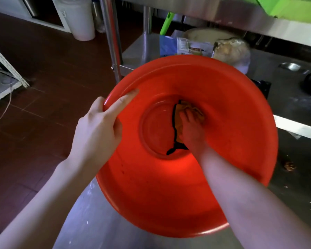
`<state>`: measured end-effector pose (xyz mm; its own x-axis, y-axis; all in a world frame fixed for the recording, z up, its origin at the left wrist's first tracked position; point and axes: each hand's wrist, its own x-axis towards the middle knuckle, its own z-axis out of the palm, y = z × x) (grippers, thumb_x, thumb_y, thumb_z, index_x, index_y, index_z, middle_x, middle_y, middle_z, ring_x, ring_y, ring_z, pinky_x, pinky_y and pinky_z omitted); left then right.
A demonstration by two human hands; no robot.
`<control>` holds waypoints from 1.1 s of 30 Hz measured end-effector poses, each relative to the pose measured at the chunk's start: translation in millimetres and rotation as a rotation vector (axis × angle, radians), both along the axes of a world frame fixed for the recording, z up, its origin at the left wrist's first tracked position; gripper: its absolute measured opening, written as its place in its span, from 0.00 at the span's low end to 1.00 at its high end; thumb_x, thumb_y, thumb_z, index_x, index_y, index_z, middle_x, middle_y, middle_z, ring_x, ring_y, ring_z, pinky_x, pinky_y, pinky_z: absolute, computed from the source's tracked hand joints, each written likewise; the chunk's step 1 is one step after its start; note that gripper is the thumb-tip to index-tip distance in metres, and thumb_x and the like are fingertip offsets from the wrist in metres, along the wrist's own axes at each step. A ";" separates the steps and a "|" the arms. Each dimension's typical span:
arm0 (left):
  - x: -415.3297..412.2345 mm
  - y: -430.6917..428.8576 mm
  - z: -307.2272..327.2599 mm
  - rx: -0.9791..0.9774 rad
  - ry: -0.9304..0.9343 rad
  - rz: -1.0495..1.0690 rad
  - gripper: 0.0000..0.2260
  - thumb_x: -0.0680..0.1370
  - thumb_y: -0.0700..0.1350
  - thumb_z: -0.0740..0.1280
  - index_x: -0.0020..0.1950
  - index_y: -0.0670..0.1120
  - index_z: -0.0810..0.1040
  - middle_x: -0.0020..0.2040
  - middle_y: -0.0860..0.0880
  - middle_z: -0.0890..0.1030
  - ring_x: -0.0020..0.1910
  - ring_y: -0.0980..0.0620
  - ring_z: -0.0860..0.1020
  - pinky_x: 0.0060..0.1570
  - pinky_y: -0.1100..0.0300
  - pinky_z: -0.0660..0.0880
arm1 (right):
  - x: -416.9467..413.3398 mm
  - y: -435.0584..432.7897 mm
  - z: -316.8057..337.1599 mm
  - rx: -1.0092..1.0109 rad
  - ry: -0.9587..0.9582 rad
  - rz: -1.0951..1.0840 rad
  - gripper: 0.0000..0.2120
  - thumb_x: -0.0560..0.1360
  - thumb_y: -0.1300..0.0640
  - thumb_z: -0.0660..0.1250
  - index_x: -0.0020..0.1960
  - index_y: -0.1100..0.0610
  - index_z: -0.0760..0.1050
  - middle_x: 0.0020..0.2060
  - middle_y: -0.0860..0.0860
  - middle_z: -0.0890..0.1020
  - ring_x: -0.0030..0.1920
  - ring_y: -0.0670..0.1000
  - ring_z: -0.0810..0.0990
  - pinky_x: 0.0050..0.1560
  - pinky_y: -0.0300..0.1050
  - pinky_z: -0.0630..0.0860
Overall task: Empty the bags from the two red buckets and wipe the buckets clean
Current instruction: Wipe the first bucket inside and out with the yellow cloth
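A person's left hand (97, 126) clamps the rim of a round red plastic bucket (232, 114) at the steel worktop's (90, 221) left edge. The right hand (190, 126), fingers flat, presses a yellow, black-edged cloth (196, 109) onto its base. Hard wiping could tip it floorward.

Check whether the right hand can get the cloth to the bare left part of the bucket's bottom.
Probably yes. The right hand presses the cloth onto the bottom of the bucket; the bare part lies just beside it, nothing between. The left hand holds the rim.
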<state>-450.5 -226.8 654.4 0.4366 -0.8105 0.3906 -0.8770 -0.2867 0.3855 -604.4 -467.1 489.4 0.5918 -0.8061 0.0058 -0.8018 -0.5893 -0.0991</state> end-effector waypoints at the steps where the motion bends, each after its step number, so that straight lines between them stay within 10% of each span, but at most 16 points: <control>1: -1.5 -0.2 -0.3 -0.005 -0.002 0.003 0.34 0.75 0.33 0.64 0.75 0.61 0.65 0.41 0.45 0.65 0.29 0.44 0.68 0.32 0.49 0.74 | -6.7 6.0 -3.0 0.030 0.007 -0.046 0.37 0.72 0.60 0.67 0.76 0.52 0.55 0.76 0.56 0.55 0.72 0.60 0.62 0.70 0.51 0.62; 10: -5.6 -0.5 -2.8 -0.033 0.003 0.014 0.35 0.73 0.33 0.64 0.74 0.62 0.65 0.40 0.46 0.65 0.29 0.45 0.67 0.31 0.56 0.68 | -3.8 80.0 -35.2 0.345 0.116 -0.135 0.29 0.72 0.53 0.65 0.71 0.52 0.63 0.71 0.58 0.61 0.67 0.63 0.67 0.67 0.53 0.65; 22: -17.4 7.1 -3.8 -0.018 -0.033 0.035 0.35 0.73 0.31 0.64 0.75 0.59 0.66 0.39 0.47 0.63 0.29 0.48 0.63 0.30 0.58 0.64 | 78.1 112.9 -21.6 0.654 -0.337 0.068 0.27 0.77 0.61 0.61 0.75 0.57 0.61 0.75 0.57 0.59 0.76 0.55 0.56 0.71 0.46 0.58; 33: -31.6 18.7 -20.9 -0.008 0.176 0.140 0.36 0.74 0.33 0.66 0.74 0.64 0.64 0.39 0.46 0.67 0.32 0.50 0.67 0.35 0.56 0.66 | -20.7 68.0 -12.6 0.194 0.615 0.031 0.19 0.78 0.56 0.54 0.65 0.53 0.75 0.65 0.52 0.77 0.70 0.57 0.70 0.71 0.62 0.55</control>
